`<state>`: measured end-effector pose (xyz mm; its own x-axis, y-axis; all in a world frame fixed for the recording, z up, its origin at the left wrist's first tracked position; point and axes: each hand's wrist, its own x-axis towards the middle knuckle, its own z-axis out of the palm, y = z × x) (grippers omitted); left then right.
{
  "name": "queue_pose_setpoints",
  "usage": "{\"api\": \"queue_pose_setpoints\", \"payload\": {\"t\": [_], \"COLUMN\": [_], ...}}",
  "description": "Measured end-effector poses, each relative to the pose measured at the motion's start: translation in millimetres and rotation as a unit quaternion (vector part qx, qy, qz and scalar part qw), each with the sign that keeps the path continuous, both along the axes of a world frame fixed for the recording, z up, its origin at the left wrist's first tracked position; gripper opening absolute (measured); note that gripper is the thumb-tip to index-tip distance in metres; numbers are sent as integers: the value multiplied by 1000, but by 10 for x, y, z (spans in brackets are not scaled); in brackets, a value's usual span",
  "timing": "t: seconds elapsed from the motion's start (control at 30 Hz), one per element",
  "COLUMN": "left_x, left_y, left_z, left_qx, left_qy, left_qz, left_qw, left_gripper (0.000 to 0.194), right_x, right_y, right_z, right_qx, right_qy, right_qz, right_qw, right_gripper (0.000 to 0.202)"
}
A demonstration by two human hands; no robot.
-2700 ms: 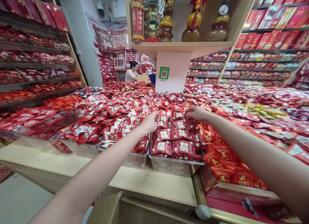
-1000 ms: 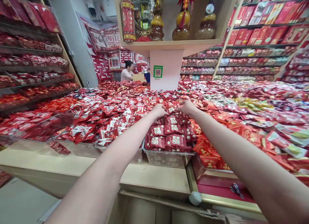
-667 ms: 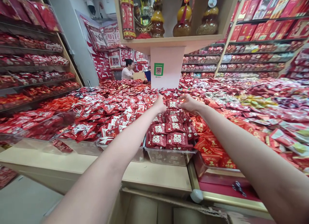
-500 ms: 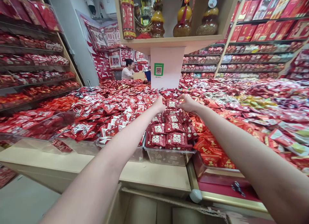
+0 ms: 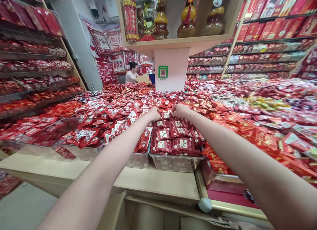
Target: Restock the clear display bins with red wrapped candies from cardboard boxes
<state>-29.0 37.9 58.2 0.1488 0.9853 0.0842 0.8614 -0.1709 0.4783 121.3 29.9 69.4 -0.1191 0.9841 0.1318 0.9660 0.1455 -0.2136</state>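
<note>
Between my two hands is a dark red candy packet with a white double-happiness character. My left hand pinches its left edge, and the fingers of my right hand are closed at its right edge. It is at the back of a clear plastic bin, over rows of matching packets stacked face up. Whether it rests on the packets beneath or hangs just above them I cannot tell.
White-and-red packets fill the neighbouring bin; orange-red packets lie to the right. A white pillar with a QR code carries a shelf of gourd ornaments. Below the counter is an open cardboard box. A person is farther back.
Both hands have moved left and slightly nearer, and the packet between them has shifted left over the stack. The view has moved slightly.
</note>
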Motion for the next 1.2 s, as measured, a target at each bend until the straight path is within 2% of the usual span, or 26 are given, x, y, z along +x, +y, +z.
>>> {"api": "queue_pose_setpoints", "payload": {"t": [0.1,0.27,0.47,0.73,0.93,1.03,1.13,1.2], "left_x": [-15,-97,-215,-206,-204,-183,-178,-183], "left_y": [-24,-97,-275,-365,-413,-424,-487,-595], "left_z": [-3,32,90,105,39,11,16,17], "left_qx": [-2,-4,-31,-43,0,28,66,102], "left_qy": [27,84,144,164,155,143,121,102], "left_qz": [-5,-23,-84,-142,-151,-156,-161,-157], "left_qw": [1000,996,986,975,976,977,977,977], "left_gripper": [29,13,27,28,28,33,33,29], "right_x": [27,132,289,412,413,374,323,302], "right_y": [11,-88,-361,-474,-451,-530,-756,-949], "right_z": [-46,-18,21,-15,-41,-33,-36,-68], "right_qx": [16,42,22,11,17,63,121,124], "right_qy": [-18,-25,-56,-88,-94,-90,-65,-34], "right_qz": [1,9,68,36,19,14,56,109], "right_qw": [1000,999,996,995,995,994,989,986], "right_gripper": [26,20,25,30,32,27,26,26]}}
